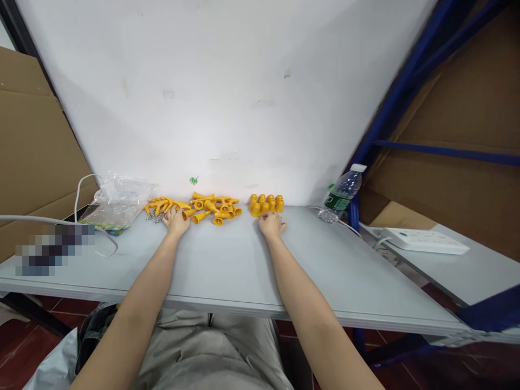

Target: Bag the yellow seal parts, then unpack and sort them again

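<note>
Both my arms stretch across a grey table [227,271] toward yellow plastic parts along the far edge. My left hand [176,221] rests at a pile of curved yellow pieces [162,205] and small metal screws [153,218], its fingers bent down among them. In the middle lies a heap of yellow funnel-shaped parts [213,208]. My right hand [272,223] lies just in front of a group of upright yellow caps [266,203], fingers curled toward them. Whether either hand grips a piece is hidden.
A clear plastic bag [117,200] and white cables [81,187] lie at the left. A water bottle [341,195] leans at the right by the white wall. A white power strip [422,241] sits on the neighbouring table. Cardboard and blue shelving flank the sides.
</note>
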`<state>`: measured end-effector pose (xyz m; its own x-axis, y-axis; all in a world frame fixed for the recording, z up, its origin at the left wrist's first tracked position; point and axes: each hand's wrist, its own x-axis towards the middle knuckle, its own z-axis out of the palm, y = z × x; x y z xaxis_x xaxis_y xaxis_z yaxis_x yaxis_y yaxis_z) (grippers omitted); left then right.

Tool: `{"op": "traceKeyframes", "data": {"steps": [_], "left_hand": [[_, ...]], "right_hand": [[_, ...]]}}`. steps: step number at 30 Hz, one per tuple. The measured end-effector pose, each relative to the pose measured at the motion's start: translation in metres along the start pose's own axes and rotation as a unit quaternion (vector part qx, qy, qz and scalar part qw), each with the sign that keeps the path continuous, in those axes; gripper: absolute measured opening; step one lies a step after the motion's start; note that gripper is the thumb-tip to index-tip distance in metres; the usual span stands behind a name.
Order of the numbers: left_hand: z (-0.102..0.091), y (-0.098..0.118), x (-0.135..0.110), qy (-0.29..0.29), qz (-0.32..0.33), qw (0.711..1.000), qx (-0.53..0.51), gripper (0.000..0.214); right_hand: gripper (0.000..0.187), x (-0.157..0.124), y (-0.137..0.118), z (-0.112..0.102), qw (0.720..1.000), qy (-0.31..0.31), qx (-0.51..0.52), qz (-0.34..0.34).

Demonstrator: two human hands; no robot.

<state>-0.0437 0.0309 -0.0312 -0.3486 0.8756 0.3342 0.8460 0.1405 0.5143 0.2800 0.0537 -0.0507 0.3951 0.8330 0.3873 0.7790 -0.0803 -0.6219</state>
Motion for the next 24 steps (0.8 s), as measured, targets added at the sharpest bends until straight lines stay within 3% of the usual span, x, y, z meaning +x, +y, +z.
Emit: {"op": "traceKeyframes", "data": {"steps": [8, 15, 21, 24], "left_hand": [[0.000, 0.002, -0.004, 0.024, 0.048, 0.998, 0.016, 0.029], [-0.006, 0.011, -0.006, 0.092, 0.086, 0.992, -0.030, 0.029], [-0.007, 0.020, -0.009, 0.150, 0.119, 0.977, -0.098, 0.040], [-0.007, 0.021, -0.010, 0.177, 0.132, 0.968, -0.120, 0.044]], "right_hand": [[0.019, 0.002, -0.001, 0.003, 1.000, 0.020, -0.014, -0.013], [0.016, 0.003, -0.001, 0.007, 0.999, 0.037, 0.001, -0.027], [0.016, 0.005, -0.005, 0.012, 0.987, 0.114, 0.068, -0.094], [0.015, 0.002, -0.015, 0.009, 0.980, 0.124, 0.076, -0.134]]}}
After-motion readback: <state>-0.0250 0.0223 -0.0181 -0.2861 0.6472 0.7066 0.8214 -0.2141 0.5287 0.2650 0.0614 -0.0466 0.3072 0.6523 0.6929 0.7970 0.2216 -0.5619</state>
